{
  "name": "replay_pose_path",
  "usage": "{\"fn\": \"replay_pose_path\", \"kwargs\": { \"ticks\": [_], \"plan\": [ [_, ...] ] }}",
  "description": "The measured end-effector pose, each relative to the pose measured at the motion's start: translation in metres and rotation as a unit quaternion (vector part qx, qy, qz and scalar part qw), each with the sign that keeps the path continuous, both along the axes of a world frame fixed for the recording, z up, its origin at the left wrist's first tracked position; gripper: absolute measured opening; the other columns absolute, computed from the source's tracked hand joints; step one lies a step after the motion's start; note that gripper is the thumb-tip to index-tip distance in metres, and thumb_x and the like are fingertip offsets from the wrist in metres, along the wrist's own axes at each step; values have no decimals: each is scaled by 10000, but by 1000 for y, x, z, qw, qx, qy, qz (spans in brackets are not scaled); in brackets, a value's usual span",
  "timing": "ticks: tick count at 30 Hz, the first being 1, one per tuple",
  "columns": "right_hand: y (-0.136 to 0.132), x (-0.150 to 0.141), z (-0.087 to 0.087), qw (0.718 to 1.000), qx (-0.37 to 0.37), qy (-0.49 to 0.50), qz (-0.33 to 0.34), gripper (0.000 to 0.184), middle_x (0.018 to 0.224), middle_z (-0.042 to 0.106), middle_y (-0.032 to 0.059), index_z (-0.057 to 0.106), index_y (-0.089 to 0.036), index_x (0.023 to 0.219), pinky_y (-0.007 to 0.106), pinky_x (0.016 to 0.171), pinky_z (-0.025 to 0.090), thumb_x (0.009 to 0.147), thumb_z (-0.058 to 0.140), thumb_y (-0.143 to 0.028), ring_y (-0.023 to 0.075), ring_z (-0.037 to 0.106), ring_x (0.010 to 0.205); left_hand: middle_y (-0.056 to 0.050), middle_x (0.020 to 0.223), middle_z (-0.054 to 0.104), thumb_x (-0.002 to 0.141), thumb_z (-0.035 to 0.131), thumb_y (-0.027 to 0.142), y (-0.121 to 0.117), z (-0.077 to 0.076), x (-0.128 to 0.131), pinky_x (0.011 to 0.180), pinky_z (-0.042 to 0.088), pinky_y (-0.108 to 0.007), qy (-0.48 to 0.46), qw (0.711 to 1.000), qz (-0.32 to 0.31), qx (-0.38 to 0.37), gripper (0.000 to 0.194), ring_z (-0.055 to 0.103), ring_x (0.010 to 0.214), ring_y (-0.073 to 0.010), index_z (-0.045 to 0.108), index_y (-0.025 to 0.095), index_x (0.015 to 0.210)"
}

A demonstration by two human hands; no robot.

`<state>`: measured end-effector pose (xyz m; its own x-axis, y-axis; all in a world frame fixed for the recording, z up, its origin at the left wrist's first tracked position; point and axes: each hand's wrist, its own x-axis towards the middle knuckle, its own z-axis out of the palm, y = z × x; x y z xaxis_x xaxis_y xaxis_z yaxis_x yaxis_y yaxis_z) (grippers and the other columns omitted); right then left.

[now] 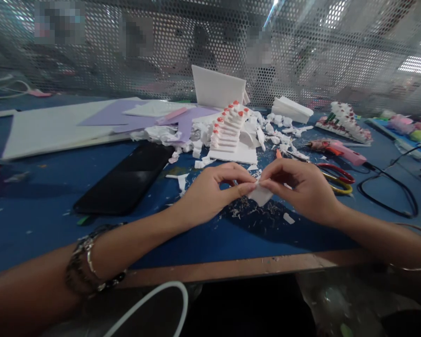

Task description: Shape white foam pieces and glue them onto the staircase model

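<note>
matt blue desk, glossy black phone, matt white foam piece, perforated shiny metal screen.

Two hands, one phone, one scissors.

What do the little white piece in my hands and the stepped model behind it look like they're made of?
White piece: probably foam sheet, matte, thick-edged, held by left hand and right hand. Stepped model: seemingly the same white foam in stacked layers, with glossy red bits on top.

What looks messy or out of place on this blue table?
White scraps lie strewn around the stepped foam model, with fine shavings under both hands, which pinch a small white piece.
</note>
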<state>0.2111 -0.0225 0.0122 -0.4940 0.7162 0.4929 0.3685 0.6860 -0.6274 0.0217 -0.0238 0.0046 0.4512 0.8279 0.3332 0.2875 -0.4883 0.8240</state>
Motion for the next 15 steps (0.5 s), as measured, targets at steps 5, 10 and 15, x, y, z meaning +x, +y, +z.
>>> {"fn": "replay_pose_path", "kwargs": {
  "ticks": [5,10,15],
  "plan": [
    [-2,-2,-2,995,-68,66,14,116,718,588,15,550,-131,762,180,580,453,775,571,-244,64,534,629,14,722,623,755,597,254,-3,2,1,627,417,-154,-39,997,-20,-64,119,540,672,-79,651,149,738],
    [-4,-4,-3,990,-93,101,25,107,726,582,13,554,-129,763,175,553,449,773,570,-234,57,518,615,47,673,593,703,652,246,-6,2,3,604,442,-148,-122,982,-15,-144,265,547,619,-64,573,183,948],
    [-5,-6,-4,986,-97,130,41,95,713,572,8,545,-127,769,176,545,456,763,578,-216,57,525,611,27,672,583,662,677,259,-6,2,6,592,451,-174,-153,973,-14,-173,159,542,602,-74,576,155,726]
  ]
}}
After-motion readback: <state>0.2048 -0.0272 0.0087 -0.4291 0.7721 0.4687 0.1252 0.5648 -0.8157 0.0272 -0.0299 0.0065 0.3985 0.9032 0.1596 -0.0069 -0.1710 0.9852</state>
